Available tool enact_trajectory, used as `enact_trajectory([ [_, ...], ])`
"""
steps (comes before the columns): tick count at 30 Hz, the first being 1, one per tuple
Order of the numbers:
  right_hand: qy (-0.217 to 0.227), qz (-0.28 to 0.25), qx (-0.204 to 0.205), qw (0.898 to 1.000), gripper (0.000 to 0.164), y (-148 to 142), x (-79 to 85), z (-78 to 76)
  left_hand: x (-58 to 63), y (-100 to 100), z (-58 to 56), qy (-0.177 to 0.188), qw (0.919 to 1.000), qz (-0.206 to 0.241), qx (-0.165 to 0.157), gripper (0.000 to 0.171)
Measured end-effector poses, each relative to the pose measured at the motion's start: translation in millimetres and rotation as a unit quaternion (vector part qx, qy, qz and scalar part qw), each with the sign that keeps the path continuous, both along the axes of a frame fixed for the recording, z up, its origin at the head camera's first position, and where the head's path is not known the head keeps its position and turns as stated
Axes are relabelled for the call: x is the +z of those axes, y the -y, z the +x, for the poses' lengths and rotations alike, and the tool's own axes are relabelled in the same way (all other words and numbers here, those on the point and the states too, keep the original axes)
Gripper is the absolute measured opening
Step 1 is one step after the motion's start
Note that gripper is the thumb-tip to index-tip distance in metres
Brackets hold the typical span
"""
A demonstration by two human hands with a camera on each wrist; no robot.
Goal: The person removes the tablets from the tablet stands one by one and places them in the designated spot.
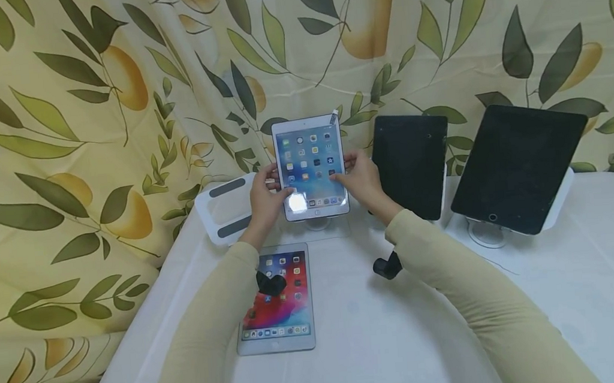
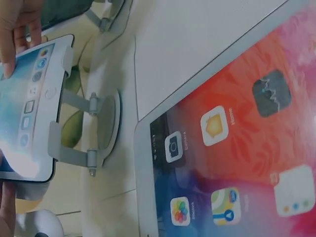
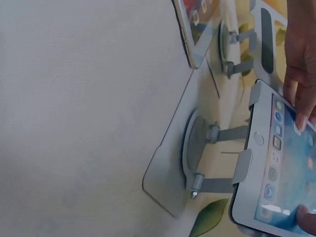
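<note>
A white tablet (image 1: 312, 167) with a lit blue home screen leans on a metal stand (image 2: 104, 128) whose two hooks catch its bottom edge. My left hand (image 1: 267, 199) holds the tablet's left side, thumb over the front and fingers at the edge and behind. On the opposite side my right hand (image 1: 364, 182) grips it the same way, its thumb on the screen near the lower right. In the right wrist view, the left hand (image 3: 302, 64) touches the far edge. A second lit tablet (image 1: 295, 312), red and blue, lies flat in front, partly hidden by the left forearm.
At the left stands a white tablet stand (image 1: 209, 220) with grey pads and no tablet. Two dark-screened tablets, one smaller (image 1: 412, 165) and one larger (image 1: 518, 166), lean on stands at the right. A leaf-patterned curtain (image 1: 184, 75) hangs behind the white-covered table (image 1: 373, 342).
</note>
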State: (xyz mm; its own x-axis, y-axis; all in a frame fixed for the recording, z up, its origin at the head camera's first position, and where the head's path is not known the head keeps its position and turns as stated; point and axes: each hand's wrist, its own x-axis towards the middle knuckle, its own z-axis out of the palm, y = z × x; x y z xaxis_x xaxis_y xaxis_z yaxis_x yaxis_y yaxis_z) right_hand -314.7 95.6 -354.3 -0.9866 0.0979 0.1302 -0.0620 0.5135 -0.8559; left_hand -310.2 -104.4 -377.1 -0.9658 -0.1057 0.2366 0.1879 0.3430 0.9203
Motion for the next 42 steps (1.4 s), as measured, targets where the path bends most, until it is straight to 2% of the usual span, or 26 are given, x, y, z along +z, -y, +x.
enact_trajectory([
  [4,-0.006,-0.009,0.005,1.0,0.048,-1.3,-0.6,1.8,-2.3,-0.2,-0.2,-0.006,0.9996,0.028,0.002,0.063],
  [12,-0.044,-0.015,-0.004,0.999,0.053,-2.4,1.9,1.4,-0.6,-4.5,1.7,-0.028,0.9985,0.043,0.017,0.06],
  [17,-0.044,-0.018,0.004,0.999,0.054,-4.8,8.1,-0.4,6.6,-7.4,3.4,-0.03,0.9977,0.056,0.024,0.059],
  [22,-0.036,-0.032,0.007,0.999,0.054,-8.2,16.3,2.0,18.2,-9.8,8.6,-0.027,0.9982,0.045,0.028,0.06],
  [30,-0.028,-0.039,0.017,0.999,0.053,-15.0,32.1,17.8,27.5,-9.5,20.4,-0.033,0.9984,0.043,0.014,0.06],
  [42,-0.025,-0.04,0.048,0.998,0.055,-21.2,44.4,55.1,35.6,3.2,52.4,-0.021,0.9987,0.042,-0.021,0.062],
])
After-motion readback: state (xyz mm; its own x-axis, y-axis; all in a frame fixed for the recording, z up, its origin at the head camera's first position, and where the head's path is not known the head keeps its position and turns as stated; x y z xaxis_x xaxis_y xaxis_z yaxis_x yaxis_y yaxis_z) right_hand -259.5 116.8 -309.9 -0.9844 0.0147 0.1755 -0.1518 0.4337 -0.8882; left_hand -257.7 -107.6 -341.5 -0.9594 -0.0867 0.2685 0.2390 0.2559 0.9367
